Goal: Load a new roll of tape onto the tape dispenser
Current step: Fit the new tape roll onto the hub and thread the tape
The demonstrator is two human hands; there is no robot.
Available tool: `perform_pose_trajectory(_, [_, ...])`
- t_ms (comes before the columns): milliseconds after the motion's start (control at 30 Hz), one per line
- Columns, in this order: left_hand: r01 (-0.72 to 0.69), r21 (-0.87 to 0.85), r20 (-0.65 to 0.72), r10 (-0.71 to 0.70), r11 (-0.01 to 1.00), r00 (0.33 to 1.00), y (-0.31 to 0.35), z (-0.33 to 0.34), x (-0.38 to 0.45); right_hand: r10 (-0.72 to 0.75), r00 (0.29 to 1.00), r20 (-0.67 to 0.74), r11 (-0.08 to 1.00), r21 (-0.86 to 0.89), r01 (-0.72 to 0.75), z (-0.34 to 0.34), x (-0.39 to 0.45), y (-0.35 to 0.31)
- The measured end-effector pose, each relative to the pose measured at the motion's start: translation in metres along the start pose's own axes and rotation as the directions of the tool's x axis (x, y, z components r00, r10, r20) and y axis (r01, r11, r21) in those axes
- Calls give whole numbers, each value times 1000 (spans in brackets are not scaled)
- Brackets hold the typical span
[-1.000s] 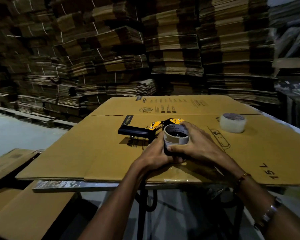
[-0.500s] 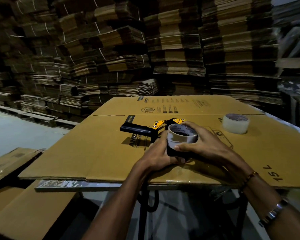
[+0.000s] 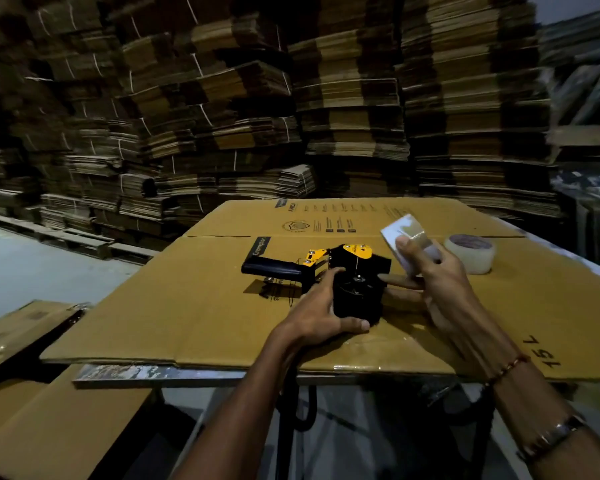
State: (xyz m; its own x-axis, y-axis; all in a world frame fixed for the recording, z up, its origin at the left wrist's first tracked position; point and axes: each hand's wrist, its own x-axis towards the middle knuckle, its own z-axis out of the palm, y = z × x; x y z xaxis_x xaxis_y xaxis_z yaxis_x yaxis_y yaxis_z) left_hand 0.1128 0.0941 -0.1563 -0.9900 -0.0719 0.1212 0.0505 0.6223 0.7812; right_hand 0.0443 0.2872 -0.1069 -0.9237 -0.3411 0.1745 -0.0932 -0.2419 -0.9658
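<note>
Black tape dispenser [image 3: 347, 275] lies gripped by the left hand [image 3: 321, 311]; the right hand [image 3: 440, 282] pinches a spent tape core [image 3: 407, 242].

A flattened printed cardboard sheet [image 3: 201, 306] covers the metal table [image 3: 125, 372], more flat cardboard [image 3: 56, 424] lies lower left, and bundled stacks of cartons [image 3: 343, 98] (tied with string) fill the background.

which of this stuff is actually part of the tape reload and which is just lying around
Part of the job:
- tape dispenser, steadied by the left hand
- empty core, lifted clear in the right hand
- full tape roll, waiting on the flattened carton

Just lying about:
- stacks of folded cartons behind
- cardboard sheet lower left
</note>
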Motion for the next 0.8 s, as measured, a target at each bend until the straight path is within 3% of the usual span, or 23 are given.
perform_pose_trajectory(67, [15, -7, -7, -15, 1000, 1000, -1, 1, 0, 24, 999, 34, 997, -69, -22, -7, 0, -10])
perform_pose_trajectory(167, [14, -28, -18, -15, 1000, 1000, -4, 0, 0, -23, 999, 47, 940, -338, 37, -21, -3, -18])
perform_pose_trajectory(300, [6, -18, -11, -7, 1000, 1000, -4, 0, -1, -91, 994, 63, 644, -757, 107, -57, -2, -17])
perform_pose_trajectory(500, [24, 8, -25, -23, 1000, 999, -2, 0, 0, -24, 997, 71, 324, -943, 75, -101, -6, 4])
perform_pose_trajectory(567, [15, 3, -33, -15, 1000, 999, -3, 1, 0, 21, 997, 69, 367, -928, 56, -110, -5, 6])
perform_pose_trajectory(633, [7, -14, -31, -8, 1000, 999, -3, 1, 0, 24, 999, 40, 549, -835, 20, -114, -3, 4])
perform_pose_trajectory(700, [-6, -30, -32, 6, 1000, 999, -3, 1, 0, -21, 999, -40, 717, -697, -12, -122, 3, 0])
perform_pose_trajectory(800, [-24, -67, -23, 22, 997, 999, -4, -1, 2, -81, 972, -221, 838, -543, -54, -144, 27, 1])
